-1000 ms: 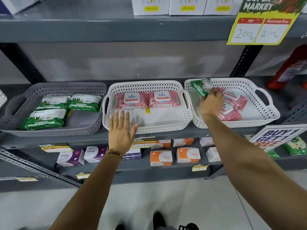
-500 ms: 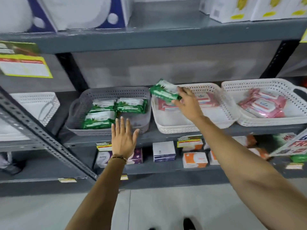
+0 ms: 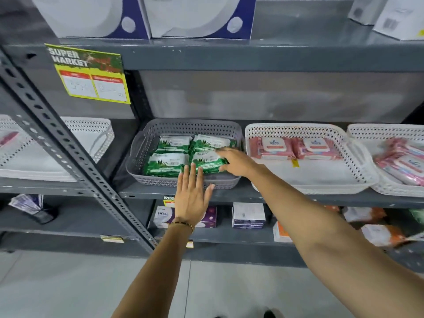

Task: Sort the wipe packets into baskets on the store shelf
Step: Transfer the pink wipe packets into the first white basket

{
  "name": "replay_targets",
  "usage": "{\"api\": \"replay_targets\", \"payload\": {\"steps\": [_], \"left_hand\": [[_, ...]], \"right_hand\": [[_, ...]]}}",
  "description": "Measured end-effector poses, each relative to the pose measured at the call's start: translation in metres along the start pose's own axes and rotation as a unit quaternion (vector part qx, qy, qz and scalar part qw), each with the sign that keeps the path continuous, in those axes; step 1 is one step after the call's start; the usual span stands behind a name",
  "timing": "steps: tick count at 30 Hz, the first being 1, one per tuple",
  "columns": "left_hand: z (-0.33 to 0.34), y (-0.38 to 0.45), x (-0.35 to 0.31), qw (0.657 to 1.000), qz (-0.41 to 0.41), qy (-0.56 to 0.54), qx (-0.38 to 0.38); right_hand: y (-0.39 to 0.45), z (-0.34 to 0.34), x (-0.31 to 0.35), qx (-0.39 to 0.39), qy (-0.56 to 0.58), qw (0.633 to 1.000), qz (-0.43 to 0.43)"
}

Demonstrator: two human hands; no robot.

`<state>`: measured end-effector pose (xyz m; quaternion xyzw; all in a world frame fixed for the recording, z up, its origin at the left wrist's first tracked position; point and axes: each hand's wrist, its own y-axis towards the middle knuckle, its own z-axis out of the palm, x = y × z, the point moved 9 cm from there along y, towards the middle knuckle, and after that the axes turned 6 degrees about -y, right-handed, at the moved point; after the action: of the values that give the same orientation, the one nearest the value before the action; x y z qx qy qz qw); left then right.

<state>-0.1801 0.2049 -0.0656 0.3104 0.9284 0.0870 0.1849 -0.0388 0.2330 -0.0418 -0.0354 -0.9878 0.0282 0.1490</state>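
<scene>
A grey metal store shelf [image 3: 229, 195] above a pale tiled floor is lined with perforated baskets. In the grey basket [image 3: 183, 181], a green wipe packet [image 3: 207, 162] at the front right is gripped by the right hand [image 3: 236, 162], fingers curled around it. The left hand [image 3: 191, 195] is held flat against the basket's front, fingers extended, slightly apart.

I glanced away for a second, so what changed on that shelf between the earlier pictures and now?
The right hand carried a green wipe packet leftward from the far white basket, past the middle white basket, into the grey basket; its fingers are still on it. That basket now holds four green packets, not three. The left hand stayed open, fingers spread, at the shelf edge.
</scene>
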Motion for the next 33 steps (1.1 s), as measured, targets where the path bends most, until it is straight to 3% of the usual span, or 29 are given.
{"api": "replay_targets", "payload": {"steps": [6,13,19,28,33], "left_hand": [[0.001,0.004,-0.015,1.0,0.0,0.001,-0.012],[0.023,0.011,-0.091,0.998,0.063,-0.016,0.024],[0.053,0.014,-0.177,0.993,0.105,-0.039,0.049],[0.088,0.029,-0.281,0.996,0.067,-0.041,0.041],[0.097,0.034,-0.288,0.999,0.027,-0.031,0.034]], "right_hand": [[0.0,0.005,-0.01,0.013,-0.028,1.0,0.003],[-0.05,-0.066,-0.063,-0.188,0.049,0.979,0.054],[-0.134,-0.102,-0.163,-0.258,0.04,0.954,0.146],[-0.255,-0.112,-0.354,-0.22,-0.008,0.907,0.36],[-0.292,-0.11,-0.428,-0.125,-0.041,0.879,0.459]]}}
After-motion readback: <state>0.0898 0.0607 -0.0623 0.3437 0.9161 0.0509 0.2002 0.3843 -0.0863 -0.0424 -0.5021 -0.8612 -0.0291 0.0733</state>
